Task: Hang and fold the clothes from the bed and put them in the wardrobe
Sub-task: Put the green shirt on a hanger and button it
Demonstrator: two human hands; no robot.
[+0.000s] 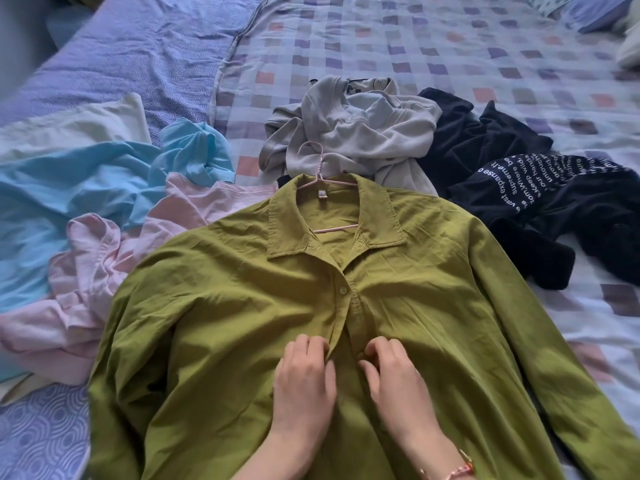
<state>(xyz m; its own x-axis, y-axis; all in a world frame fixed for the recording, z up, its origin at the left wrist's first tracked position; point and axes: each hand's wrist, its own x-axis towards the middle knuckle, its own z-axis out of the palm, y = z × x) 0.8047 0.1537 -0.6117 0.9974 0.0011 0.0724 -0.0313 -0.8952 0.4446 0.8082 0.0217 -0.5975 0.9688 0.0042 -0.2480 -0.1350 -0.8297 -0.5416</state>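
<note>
Olive-green shirt (225, 323), flat, pink hanger (320, 174) in collar. Left hand (304, 382), right hand (398, 386): curled fingers pinch its placket edges

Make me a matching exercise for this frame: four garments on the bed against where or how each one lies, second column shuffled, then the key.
Garments
1. green shirt
2. grey sweatshirt
3. black garment with white lettering
4. light blue garment

Where or how
A. crumpled at the far left of the view
B. heaped just beyond the hook of the pink hanger
C. spread flat nearest the camera, pinched at its front opening by the left hand and right hand
D. bunched at the right

Pairs: 1-C, 2-B, 3-D, 4-A
</note>
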